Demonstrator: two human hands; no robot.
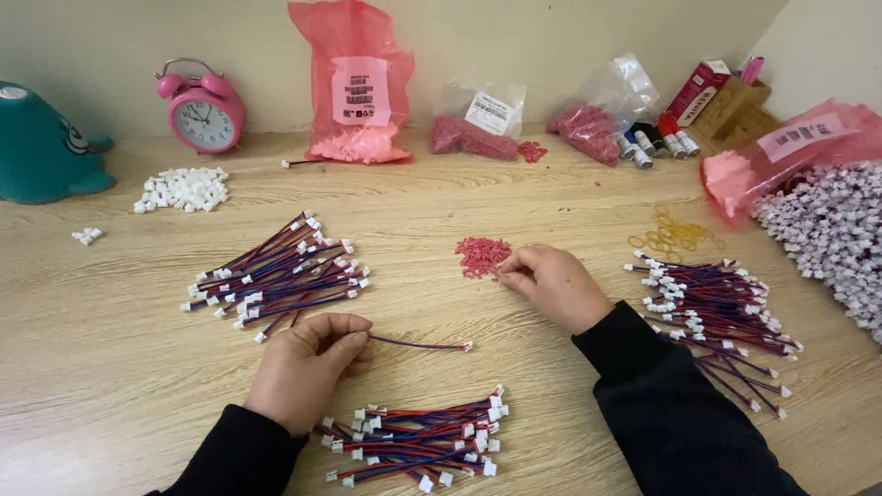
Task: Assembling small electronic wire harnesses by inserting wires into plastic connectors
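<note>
The lower edge of the view is cutting off both black sleeves, and the bundle of wires near the bottom (418,443) is also partly cut there. On the right edge, a heap of small white connectors (831,239) is running out of view. The tips of the right hand's fingers are hidden behind the knuckles, so what they are holding is too small to tell.

The left hand (308,363) is holding one thin wire (418,345) with the fingers pressed together on its left end. The wire is red and blue, lying almost flat just above the wooden surface (119,358), with a small white plug on its free right end. The right hand (551,283) is resting on the surface with the fingers pinched together, touching the edge of a small pile of pink pieces (481,254).

At the back wall, a tall pink plastic bag (354,83) with a white rectangular label is standing upright. To its right, two clear bags of dark pink pieces (478,124) (602,115) are lying, the first one with a white label. In the right corner, another pink bag (790,147) with a pale label is lying on its side.
</note>
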